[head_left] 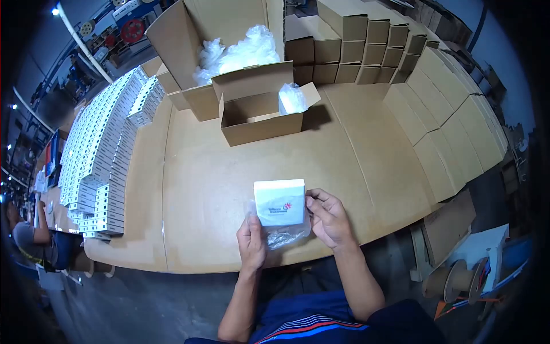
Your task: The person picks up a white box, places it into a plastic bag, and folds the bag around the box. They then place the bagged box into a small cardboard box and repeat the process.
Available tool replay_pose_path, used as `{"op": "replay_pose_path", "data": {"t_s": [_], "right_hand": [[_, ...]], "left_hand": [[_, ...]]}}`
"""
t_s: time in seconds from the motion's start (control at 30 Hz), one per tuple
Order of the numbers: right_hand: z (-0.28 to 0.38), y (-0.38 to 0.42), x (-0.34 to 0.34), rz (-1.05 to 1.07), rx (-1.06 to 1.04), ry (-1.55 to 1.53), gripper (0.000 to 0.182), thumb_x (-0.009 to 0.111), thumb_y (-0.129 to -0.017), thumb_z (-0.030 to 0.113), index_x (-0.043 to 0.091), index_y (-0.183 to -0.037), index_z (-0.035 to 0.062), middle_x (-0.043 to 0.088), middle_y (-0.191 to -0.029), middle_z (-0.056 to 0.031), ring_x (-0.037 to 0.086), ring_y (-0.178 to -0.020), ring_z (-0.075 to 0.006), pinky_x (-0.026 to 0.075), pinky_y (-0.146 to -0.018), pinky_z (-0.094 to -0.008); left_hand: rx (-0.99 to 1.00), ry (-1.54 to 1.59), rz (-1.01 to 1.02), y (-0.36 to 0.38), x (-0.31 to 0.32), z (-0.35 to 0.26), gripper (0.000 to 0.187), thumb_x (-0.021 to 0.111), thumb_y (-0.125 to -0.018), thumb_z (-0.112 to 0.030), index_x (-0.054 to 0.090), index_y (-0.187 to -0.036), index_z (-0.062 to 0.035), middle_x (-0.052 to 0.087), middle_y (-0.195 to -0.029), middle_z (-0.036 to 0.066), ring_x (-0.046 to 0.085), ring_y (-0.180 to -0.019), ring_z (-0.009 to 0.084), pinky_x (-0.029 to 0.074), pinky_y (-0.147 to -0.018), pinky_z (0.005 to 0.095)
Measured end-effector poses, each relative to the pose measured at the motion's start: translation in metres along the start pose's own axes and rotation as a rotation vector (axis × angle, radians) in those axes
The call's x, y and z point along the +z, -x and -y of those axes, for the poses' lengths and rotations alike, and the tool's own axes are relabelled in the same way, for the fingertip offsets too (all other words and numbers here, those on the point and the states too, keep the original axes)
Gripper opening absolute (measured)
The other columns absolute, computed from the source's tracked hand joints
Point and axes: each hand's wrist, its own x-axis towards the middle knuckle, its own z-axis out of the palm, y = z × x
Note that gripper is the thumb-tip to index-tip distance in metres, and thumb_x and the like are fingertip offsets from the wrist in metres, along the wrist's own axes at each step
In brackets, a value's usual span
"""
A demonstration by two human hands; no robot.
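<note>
A small white box [279,200] with grey lettering and a red mark is held upright just above the near part of the table. Its lower part sits in a clear plastic bag [283,236] that hangs crumpled below it. My left hand [252,243] grips the box and bag at the lower left corner, thumb on the front face. On the right side, my right hand [329,218] pinches the bag's edge between thumb and fingers, close beside the box.
An open carton [263,129] with one wrapped white item [293,98] inside stands ahead. Behind it, a larger carton [177,43] holds crumpled clear plastic bags [240,53]. White boxes [106,135] are stacked left, brown cartons [452,117] right and back. A person [34,229] sits far left.
</note>
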Motion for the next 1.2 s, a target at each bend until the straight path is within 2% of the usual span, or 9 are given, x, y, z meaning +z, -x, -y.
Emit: {"op": "replay_pose_path", "data": {"t_s": [0.17, 0.47, 0.5, 0.6, 0.7, 0.8, 0.97, 1.13, 1.2], "right_hand": [[-0.003, 0.002, -0.001, 0.013, -0.069, -0.038, 0.015, 0.059, -0.104, 0.008, 0.065, -0.117, 0.0023, 0.070, -0.114, -0.0079, 0.064, -0.108, -0.0168, 0.051, -0.098, -0.0345], [0.002, 0.008, 0.025, 0.057, -0.161, 0.002, 0.034, 0.066, -0.102, 0.020, 0.057, -0.129, 0.0017, 0.067, -0.120, -0.0164, 0.063, -0.115, -0.0237, 0.046, -0.105, -0.0361], [0.002, 0.009, 0.025, 0.173, -0.198, 0.046, 0.041, 0.072, -0.099, 0.016, 0.055, -0.133, 0.0014, 0.066, -0.124, -0.0118, 0.064, -0.113, -0.0168, 0.051, -0.097, -0.0296], [-0.007, 0.012, 0.019, 0.055, -0.246, 0.526, 0.040, 0.073, -0.096, 0.006, 0.056, -0.132, 0.0005, 0.066, -0.122, -0.0106, 0.063, -0.113, -0.0150, 0.053, -0.096, -0.0294], [-0.005, 0.013, 0.023, 0.041, -0.226, 0.454, 0.039, 0.073, -0.093, -0.003, 0.057, -0.128, -0.0007, 0.067, -0.118, -0.0093, 0.064, -0.111, -0.0152, 0.052, -0.097, -0.0294], [-0.004, 0.013, 0.015, 0.100, -0.282, 0.592, 0.027, 0.070, -0.094, -0.005, 0.062, -0.119, -0.0013, 0.068, -0.118, -0.0113, 0.065, -0.109, -0.0155, 0.053, -0.096, -0.0292], [0.010, 0.015, 0.012, 0.139, -0.272, 0.824, 0.012, 0.067, -0.098, 0.001, 0.069, -0.110, -0.0021, 0.070, -0.121, -0.0159, 0.064, -0.106, -0.0149, 0.052, -0.088, -0.0260], [0.012, 0.015, 0.016, -0.158, -0.371, 0.522, 0.012, 0.073, -0.094, 0.002, 0.075, -0.104, -0.0027, 0.070, -0.123, -0.0193, 0.067, -0.115, -0.0246, 0.052, -0.100, -0.0347], [0.019, 0.015, 0.019, -0.031, -0.476, 0.641, 0.014, 0.074, -0.091, 0.001, 0.078, -0.104, 0.0006, 0.067, -0.130, -0.0198, 0.066, -0.117, -0.0264, 0.052, -0.099, -0.0358]], "left_hand": [[0.170, -0.314, 0.038, 0.002, 0.013, -0.021, 0.055, 0.038, -0.114, -0.032, 0.047, -0.146, 0.0113, 0.053, -0.151, 0.020, 0.053, -0.134, 0.0247, 0.038, -0.114, 0.0361], [0.105, -0.060, 0.060, 0.000, 0.017, -0.021, 0.065, 0.034, -0.113, -0.043, 0.033, -0.155, 0.0056, 0.062, -0.135, 0.020, 0.059, -0.123, 0.0235, 0.044, -0.108, 0.0366], [0.086, -0.022, 0.054, -0.002, 0.017, -0.022, 0.065, 0.033, -0.113, -0.043, 0.030, -0.157, 0.0041, 0.062, -0.133, 0.020, 0.060, -0.121, 0.0229, 0.045, -0.107, 0.0363], [0.068, 0.115, 0.049, -0.003, 0.021, -0.026, 0.060, 0.042, -0.112, -0.037, 0.038, -0.153, 0.0058, 0.065, -0.128, 0.017, 0.061, -0.117, 0.0223, 0.046, -0.106, 0.0360], [0.146, -0.291, 0.121, -0.004, 0.018, -0.039, 0.051, 0.054, -0.108, -0.023, 0.043, -0.151, 0.0025, 0.065, -0.124, 0.015, 0.061, -0.115, 0.0204, 0.048, -0.103, 0.0343], [0.046, -0.243, 0.151, -0.003, 0.020, -0.043, 0.047, 0.060, -0.103, -0.010, 0.048, -0.147, 0.0001, 0.065, -0.123, 0.012, 0.060, -0.114, 0.0181, 0.049, -0.100, 0.0324], [-0.106, -0.103, 0.015, 0.000, 0.017, -0.031, 0.027, 0.061, -0.106, -0.023, 0.069, -0.113, 0.0015, 0.068, -0.106, 0.007, 0.067, -0.096, 0.0153, 0.063, -0.084, 0.0358], [-0.139, -0.113, -0.085, -0.003, 0.022, -0.034, 0.027, 0.064, -0.105, -0.023, 0.072, -0.109, 0.0020, 0.070, -0.098, 0.003, 0.064, -0.091, 0.0103, 0.055, -0.081, 0.0279], [-0.151, -0.082, -0.121, -0.005, 0.025, -0.037, 0.027, 0.065, -0.105, -0.022, 0.073, -0.107, 0.0026, 0.071, -0.095, 0.002, 0.061, -0.088, 0.0077, 0.051, -0.079, 0.0242]]}}
